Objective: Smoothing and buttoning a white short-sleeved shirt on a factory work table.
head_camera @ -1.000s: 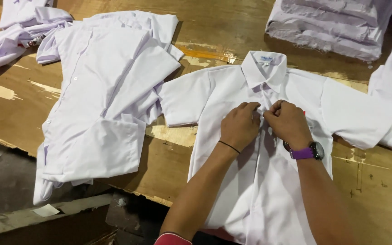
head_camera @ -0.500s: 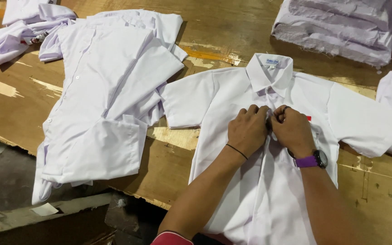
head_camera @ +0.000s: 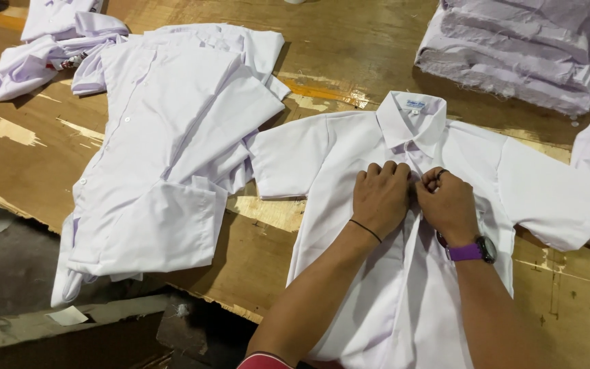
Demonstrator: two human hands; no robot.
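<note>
White cotton fills the view: since a second ago both hands have slid a little lower down the front of the short-sleeved shirt (head_camera: 404,225), which lies face up on the wooden table (head_camera: 336,48), collar away from the person. The left hand (head_camera: 379,198) and right hand (head_camera: 449,205) meet at the placket just below the collar, each grip pinching the fabric edges. Beside it lies a heap of white shirts (head_camera: 165,150); a folded stack (head_camera: 520,48) sits beyond.
</note>
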